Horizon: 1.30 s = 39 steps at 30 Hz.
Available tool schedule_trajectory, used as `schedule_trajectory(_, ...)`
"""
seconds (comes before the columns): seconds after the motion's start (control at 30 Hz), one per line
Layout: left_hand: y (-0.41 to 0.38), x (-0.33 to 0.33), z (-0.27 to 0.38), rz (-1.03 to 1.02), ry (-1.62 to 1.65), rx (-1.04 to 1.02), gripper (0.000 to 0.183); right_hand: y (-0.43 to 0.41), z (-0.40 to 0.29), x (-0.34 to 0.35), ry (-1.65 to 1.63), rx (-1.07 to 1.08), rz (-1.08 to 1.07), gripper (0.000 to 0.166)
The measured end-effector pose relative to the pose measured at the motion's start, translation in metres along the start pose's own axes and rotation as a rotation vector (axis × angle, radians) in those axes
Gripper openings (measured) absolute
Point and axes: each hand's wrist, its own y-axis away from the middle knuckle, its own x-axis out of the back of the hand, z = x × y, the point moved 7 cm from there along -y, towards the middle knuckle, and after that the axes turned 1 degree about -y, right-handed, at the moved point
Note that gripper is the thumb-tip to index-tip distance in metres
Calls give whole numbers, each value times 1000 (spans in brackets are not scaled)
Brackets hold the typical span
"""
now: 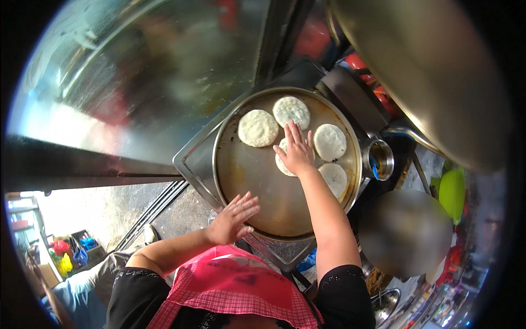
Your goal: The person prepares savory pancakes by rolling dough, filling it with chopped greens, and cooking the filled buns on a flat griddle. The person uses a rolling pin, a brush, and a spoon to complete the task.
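Observation:
A wide round metal pan [254, 197] with a raised rim lies before me, its bottom stained brown and yellow. My right hand [298, 154] is spread flat, palm down, over a pale flatbread [282, 163] and covers much of it. The fingertips reach the lower edge of a speckled flatbread [292, 109] at the back. Left of that one sits a yellowish flatbread [258, 128]. Along the right side are a whiter flatbread [330, 142] and another flatbread [333, 177], partly behind my forearm. My left hand [233, 218], fingers apart and holding nothing, hovers by the pan's lower left rim.
A metal cup [380, 160] with something blue inside stands against the pan's right side. A large blurred metal lid [431, 82] looms at upper right. Shiny metal panels [164, 82] rise at left. Lower left, a person's trousered leg [102, 271] is near a crate of colourful items.

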Motion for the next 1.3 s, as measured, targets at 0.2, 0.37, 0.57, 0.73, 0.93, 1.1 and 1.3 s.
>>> schedule_trajectory(0.2, 48, 8, 7, 0, 104, 67, 63, -60, -4, -27, 153, -49, -274, 79)
schedule_trajectory(0.37, 60, 13, -1, 74, 163, 70, 60, -71, 18, -32, 261, -39, -258, 80)
schedule_trajectory(0.57, 69, 15, -11, 100, 179, 91, 62, -69, -1, -19, 166, 121, -42, 79)
schedule_trajectory(0.73, 72, 20, -13, 84, 205, 94, 61, -42, -70, -38, 119, 336, -132, 81)
schedule_trajectory(0.93, 72, 25, -16, 61, 216, 82, 56, -49, -67, -36, 64, 244, -13, 78)
schedule_trajectory(1.1, 75, 34, -14, 58, 233, 72, 54, 15, -44, -20, -41, 41, 93, 79)
schedule_trajectory(1.3, 85, 42, -19, 45, 232, 59, 53, 54, -9, -38, 108, -143, -22, 82)
